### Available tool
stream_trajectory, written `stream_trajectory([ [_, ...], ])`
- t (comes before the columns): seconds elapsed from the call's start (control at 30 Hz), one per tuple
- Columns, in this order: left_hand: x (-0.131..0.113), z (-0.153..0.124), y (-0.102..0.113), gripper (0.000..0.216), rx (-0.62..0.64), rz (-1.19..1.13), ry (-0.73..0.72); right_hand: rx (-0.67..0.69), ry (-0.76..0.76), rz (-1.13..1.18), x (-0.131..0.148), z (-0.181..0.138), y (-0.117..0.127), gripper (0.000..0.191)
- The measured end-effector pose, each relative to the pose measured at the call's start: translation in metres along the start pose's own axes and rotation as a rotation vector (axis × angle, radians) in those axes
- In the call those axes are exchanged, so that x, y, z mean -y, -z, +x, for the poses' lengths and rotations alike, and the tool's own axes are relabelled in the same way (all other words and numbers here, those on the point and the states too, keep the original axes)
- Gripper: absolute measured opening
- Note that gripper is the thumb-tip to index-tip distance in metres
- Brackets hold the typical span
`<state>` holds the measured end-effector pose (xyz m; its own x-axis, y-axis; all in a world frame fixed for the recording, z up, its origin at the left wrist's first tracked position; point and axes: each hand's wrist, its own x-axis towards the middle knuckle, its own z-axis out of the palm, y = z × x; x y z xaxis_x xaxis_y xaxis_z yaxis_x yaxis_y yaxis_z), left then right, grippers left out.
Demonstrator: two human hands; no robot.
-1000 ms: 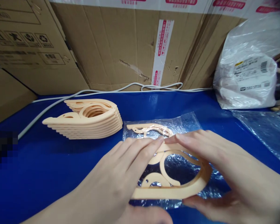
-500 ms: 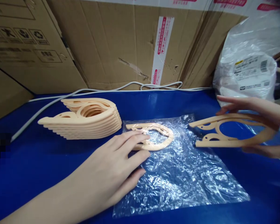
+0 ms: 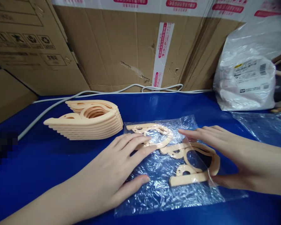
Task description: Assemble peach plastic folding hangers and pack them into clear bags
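Note:
My left hand (image 3: 124, 165) lies with fingers outstretched on a clear plastic bag (image 3: 159, 193), partly covering a beige folding hanger (image 3: 166, 137) seen through the film. Its thumb is spread away from the other fingers. My right hand (image 3: 239, 162) spans the rounded end of a second beige folding hanger (image 3: 215, 162), thumb at the lower edge and fingers along the upper one. Most of this hanger shows through the bag's film, its rounded end by the bag's edge. To the left stands a stack of matching hangers (image 3: 91, 122).
Cardboard boxes (image 3: 112, 43) line the back of the blue table (image 3: 53, 175). A white cable (image 3: 121, 92) runs in front of them. A white labelled plastic package (image 3: 245, 75) stands at the back right, with more clear plastic (image 3: 259, 125) before it.
My right hand has moved left and down with the second hanger, from beside the bag to beneath its film. My left hand stays on the first hanger, its thumb slightly shifted.

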<state>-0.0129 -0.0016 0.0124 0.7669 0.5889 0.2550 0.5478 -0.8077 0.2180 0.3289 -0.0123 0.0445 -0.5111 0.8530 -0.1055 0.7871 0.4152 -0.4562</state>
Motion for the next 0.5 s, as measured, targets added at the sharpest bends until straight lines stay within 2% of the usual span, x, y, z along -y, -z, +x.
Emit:
stream_trajectory([
  [0.07, 0.001, -0.002, 0.001, 0.065, 0.038, -0.021, 0.018, 0.069, 0.004, -0.078, -0.002, 0.000, 0.003, 0.090],
  [0.13, 0.002, -0.004, 0.003, 0.084, 0.083, -0.031, 0.024, 0.053, -0.031, -0.110, -0.008, 0.000, 0.006, 0.093],
  [0.2, 0.003, -0.005, 0.004, 0.092, 0.109, -0.038, 0.029, 0.040, -0.039, -0.126, -0.011, 0.000, 0.008, 0.093],
  [0.33, 0.003, -0.005, 0.004, 0.091, 0.104, -0.067, 0.041, 0.069, 0.036, -0.069, -0.001, 0.005, 0.002, 0.098],
  [0.5, 0.000, -0.001, 0.004, 0.087, 0.107, -0.084, 0.044, 0.096, 0.043, 0.067, 0.013, 0.012, -0.001, 0.090],
])
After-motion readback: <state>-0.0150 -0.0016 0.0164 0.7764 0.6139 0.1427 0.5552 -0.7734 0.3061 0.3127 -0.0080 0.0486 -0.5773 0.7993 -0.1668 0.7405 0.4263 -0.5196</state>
